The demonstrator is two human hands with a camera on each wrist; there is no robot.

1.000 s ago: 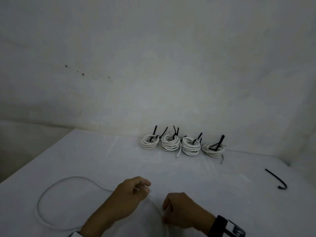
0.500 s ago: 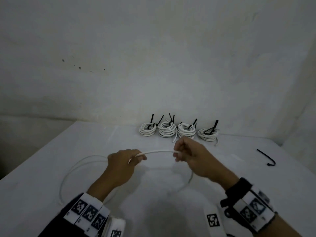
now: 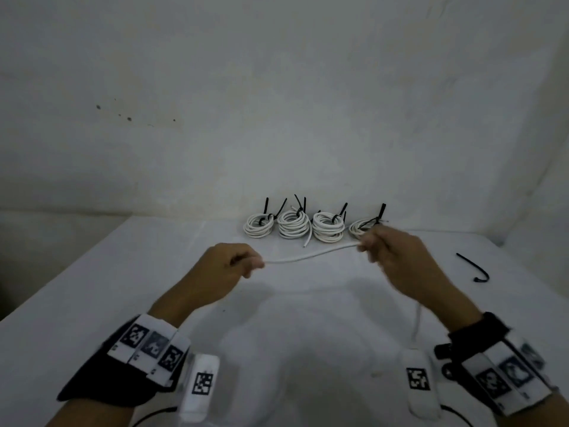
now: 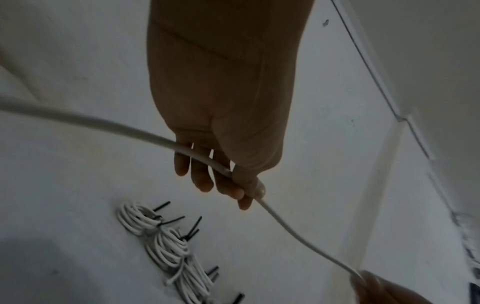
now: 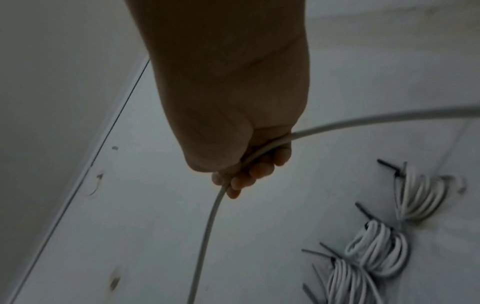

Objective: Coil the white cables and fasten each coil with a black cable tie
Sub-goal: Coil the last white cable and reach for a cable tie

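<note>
white cable stretched between two hands

pale wall (image 3: 277, 103) at the back, and a white surface (image 3: 92, 288) running up to it. both hands are up off that surface, and we've got a white cable (image 3: 311, 255) strung between them, sagging just a touch in the middle. left hand (image 3: 226, 269) sits left of centre with its fingers (image 4: 202, 181) curled round the cable, thumb pressing it down against them, as the left wrist view shows; the cable runs in from the left of that view and out past the thumb toward the other hand. right hand (image 3: 397, 257) is higher and farther, to the right, fist wrapped round the cable too; the right wrist view shows the cable tucked under the curled fingers (image 5: 257, 170), one length dropping straight down, another arcing away to the right. below the right hand a blurred length of cable hangs down toward the near edge.

along the far edge, by the wall, four finished coils (image 3: 292, 224) sit in a row, side by side, each cinched with a black tie whose tail sticks up. the rightmost coil is partly hidden behind the right hand. over on the far right, well apart from the row, one loose black cable tie (image 3: 474, 268) lies flat on the surface, hooked at its near end. marker bands (image 3: 151, 346) wrap both wrists.
</note>
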